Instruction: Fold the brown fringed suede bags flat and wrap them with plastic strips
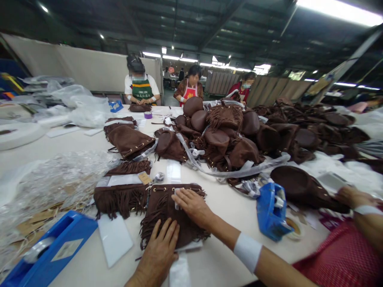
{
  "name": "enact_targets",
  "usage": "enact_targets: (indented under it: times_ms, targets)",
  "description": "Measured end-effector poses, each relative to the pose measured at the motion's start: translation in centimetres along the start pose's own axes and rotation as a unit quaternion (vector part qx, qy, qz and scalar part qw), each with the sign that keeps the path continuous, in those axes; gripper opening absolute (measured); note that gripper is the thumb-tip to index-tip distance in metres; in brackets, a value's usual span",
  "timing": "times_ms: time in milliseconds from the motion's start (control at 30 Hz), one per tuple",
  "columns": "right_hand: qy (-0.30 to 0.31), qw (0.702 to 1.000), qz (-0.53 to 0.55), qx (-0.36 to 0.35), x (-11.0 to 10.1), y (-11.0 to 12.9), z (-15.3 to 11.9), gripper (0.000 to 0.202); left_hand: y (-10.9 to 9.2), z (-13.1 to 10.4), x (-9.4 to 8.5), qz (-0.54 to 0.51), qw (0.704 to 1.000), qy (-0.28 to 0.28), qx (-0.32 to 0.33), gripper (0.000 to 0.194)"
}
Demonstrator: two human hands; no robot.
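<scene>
A brown fringed bag (163, 201) with gold eyelets along its upper edge lies flat on the white table in front of me. My left hand (160, 247) rests on its lower part, fingers spread. Across the upper right part lies my right hand (193, 205), palm down with the fingers stretched out, over a small pale strip (177, 199). Left of this bag is another fringed brown piece (121, 199), with a tan tag (145, 177) at its top. White paper shows under the bag's lower edge.
A blue tape dispenser (55, 247) stands at the lower left, another (272, 211) at the right. Brown bags (220, 139) are heaped behind. Plastic bags (60, 171) cover the left side. A neighbouring person's hand (350, 197) is at the right; several people stand across the table.
</scene>
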State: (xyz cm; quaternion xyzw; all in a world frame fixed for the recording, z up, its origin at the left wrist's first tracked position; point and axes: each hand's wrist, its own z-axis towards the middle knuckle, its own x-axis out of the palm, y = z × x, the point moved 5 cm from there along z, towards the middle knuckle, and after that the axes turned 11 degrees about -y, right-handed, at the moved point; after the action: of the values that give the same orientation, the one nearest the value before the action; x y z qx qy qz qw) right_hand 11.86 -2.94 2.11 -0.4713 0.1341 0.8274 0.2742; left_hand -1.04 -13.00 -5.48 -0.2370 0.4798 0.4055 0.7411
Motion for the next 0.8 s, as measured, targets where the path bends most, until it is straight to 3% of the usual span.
enact_targets:
  times_ms: [133, 233, 433, 600, 667, 733, 800]
  targets:
    - [-0.051, 0.998, -0.038, -0.007, 1.4, 0.5, 0.2, 0.032, 0.1, -0.3, 0.4, -0.006, 1.000, -0.003, -0.001, 0.064]
    - [-0.051, 0.997, -0.058, 0.003, 2.0, 1.5, -0.8, 0.028, 0.0, -0.3, 0.7, -0.006, 1.000, -0.011, 0.001, 0.064]
    - [0.059, 0.998, -0.034, 0.009, 2.9, 2.9, -2.2, 0.039, 0.2, 0.1, 0.0, -0.014, 1.000, -0.007, 0.000, 0.063]
    - [0.110, 0.991, 0.022, 0.080, 2.1, 3.0, -2.7, 0.054, 1.3, 1.0, -1.9, -0.064, 0.996, -0.009, 0.062, 0.068]
    - [0.117, 0.987, 0.046, 0.099, 2.3, 3.0, -3.1, 0.055, 2.1, 2.2, -2.9, -0.092, 0.994, -0.037, 0.051, 0.053]
    - [0.124, 0.983, 0.070, 0.114, 2.6, 2.9, -3.5, 0.056, 3.0, 3.7, -3.5, -0.113, 0.989, -0.092, -0.008, 0.033]
    - [0.127, 0.979, 0.092, 0.130, 3.0, 2.9, -3.7, 0.058, 3.6, 5.2, -3.3, -0.114, 0.981, -0.147, -0.062, 0.032]
